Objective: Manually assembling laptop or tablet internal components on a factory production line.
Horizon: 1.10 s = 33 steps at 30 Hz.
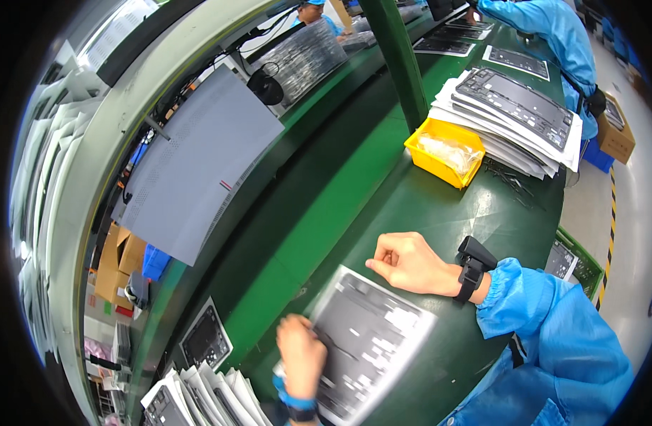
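Note:
A flat dark grey device panel with many white patches lies on a white sheet in front of me, slightly blurred. My left hand is at the panel's left edge; motion smears its fingers, so their grip is unclear. Above the panel's far edge is my right hand, its fingers curled in and its thumb pointing left. Whatever those fingers may hold is hidden. A black band with a dark device sits on my right wrist.
A yellow bin with clear plastic bits stands beside a tall stack of panels and white sheets. Thin dark pieces lie near it. More panels and sheets stand at the lower left. A co-worker in blue is at the far right.

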{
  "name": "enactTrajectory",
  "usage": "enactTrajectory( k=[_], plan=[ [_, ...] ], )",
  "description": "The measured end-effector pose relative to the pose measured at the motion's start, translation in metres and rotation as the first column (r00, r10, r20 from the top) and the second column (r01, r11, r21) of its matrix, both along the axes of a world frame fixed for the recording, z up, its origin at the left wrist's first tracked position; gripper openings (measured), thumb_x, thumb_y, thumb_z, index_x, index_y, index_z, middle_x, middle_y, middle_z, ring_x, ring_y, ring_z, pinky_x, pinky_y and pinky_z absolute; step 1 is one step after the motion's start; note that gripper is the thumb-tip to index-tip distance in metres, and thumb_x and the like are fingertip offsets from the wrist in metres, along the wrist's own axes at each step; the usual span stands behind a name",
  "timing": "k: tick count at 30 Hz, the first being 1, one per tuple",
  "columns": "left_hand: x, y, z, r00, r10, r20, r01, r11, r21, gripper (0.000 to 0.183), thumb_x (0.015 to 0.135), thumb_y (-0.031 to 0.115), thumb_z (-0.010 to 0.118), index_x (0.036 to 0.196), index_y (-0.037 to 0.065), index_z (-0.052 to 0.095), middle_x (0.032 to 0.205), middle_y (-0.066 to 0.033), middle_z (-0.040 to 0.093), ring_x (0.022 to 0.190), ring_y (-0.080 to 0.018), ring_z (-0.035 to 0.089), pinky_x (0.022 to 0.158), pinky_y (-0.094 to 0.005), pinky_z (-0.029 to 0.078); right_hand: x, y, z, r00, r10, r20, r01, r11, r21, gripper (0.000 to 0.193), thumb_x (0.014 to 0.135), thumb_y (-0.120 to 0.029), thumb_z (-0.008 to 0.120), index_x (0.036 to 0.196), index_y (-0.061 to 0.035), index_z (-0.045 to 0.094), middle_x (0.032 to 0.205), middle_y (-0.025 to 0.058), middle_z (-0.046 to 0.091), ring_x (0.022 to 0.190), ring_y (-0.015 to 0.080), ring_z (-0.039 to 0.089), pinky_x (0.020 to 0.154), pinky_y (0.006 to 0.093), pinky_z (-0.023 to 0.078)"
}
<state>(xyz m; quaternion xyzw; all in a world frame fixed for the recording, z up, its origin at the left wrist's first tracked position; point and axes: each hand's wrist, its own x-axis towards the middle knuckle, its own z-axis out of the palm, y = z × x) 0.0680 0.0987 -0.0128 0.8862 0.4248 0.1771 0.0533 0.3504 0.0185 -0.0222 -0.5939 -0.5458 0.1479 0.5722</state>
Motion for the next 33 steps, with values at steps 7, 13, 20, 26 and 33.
enactTrajectory(
  k=[7, 13, 20, 26, 33],
  plan=[
    [0.0, 0.214, -0.019, 0.996, 0.087, -0.023, -0.089, 0.995, -0.051, 0.018, 0.086, 0.006, 0.067, 0.104, 0.005, 0.068, 0.106, -0.0204, 0.07, 0.106, -0.0432, 0.066, 0.09, -0.0504, 0.052, -0.007, -0.006, -0.005, 0.999, -0.053, 0.009, 0.052, 0.992, 0.112, 0.023, 0.089, -0.011, 0.079, 0.074, -0.0028, 0.062, 0.068, 0.01, 0.064, 0.057, 0.018, 0.063, 0.053, 0.0339, 0.05],
    [-0.034, 0.337, -0.061, 0.979, 0.077, 0.187, -0.074, 0.997, -0.019, 0.028, 0.081, 0.004, 0.066, 0.109, 0.003, 0.067, 0.107, -0.0204, 0.068, 0.105, -0.039, 0.065, 0.094, -0.0481, 0.05, -0.022, -0.001, -0.013, 0.999, -0.007, 0.054, -0.001, 0.988, 0.154, 0.026, 0.091, -0.019, 0.077, 0.079, -0.0061, 0.058, 0.068, 0.0095, 0.06, 0.058, 0.0303, 0.06, 0.054, 0.0408, 0.049],
    [-0.002, 0.319, -0.026, 0.975, 0.05, 0.218, -0.066, 0.996, 0.067, 0.018, 0.093, 0.005, 0.063, 0.109, 0.003, 0.069, 0.108, -0.0206, 0.068, 0.101, -0.0379, 0.064, 0.093, -0.0454, 0.051, -0.022, -0.004, 0.006, 0.997, -0.003, 0.076, 0.002, 1.0, 0.009, 0.022, 0.085, -0.016, 0.074, 0.076, -0.0049, 0.057, 0.071, 0.0181, 0.062, 0.07, 0.0387, 0.064, 0.061, 0.0492, 0.048],
    [0.021, 0.278, -0.01, 0.978, 0.077, 0.193, -0.133, 0.947, 0.293, 0.016, 0.092, 0.003, 0.062, 0.106, 0.002, 0.07, 0.106, -0.0199, 0.069, 0.099, -0.0384, 0.066, 0.091, -0.0452, 0.052, -0.02, -0.002, 0.001, 0.993, -0.077, 0.09, 0.074, 0.997, 0.033, 0.009, 0.078, -0.007, 0.07, 0.082, -0.0041, 0.061, 0.076, 0.0162, 0.064, 0.074, 0.0383, 0.063, 0.064, 0.0472, 0.049],
    [0.074, 0.146, 0.01, 0.923, -0.378, 0.065, 0.212, 0.644, 0.735, 0.007, 0.075, 0.009, 0.064, 0.081, 0.009, 0.062, 0.085, -0.013, 0.061, 0.083, -0.0347, 0.06, 0.078, -0.0461, 0.045, -0.018, -0.006, -0.006, 0.987, -0.095, 0.126, 0.081, 0.99, 0.114, 0.022, 0.07, 0.001, 0.061, 0.092, -0.0028, 0.063, 0.083, 0.0159, 0.062, 0.081, 0.0374, 0.061, 0.071, 0.0452, 0.05]
  ],
)
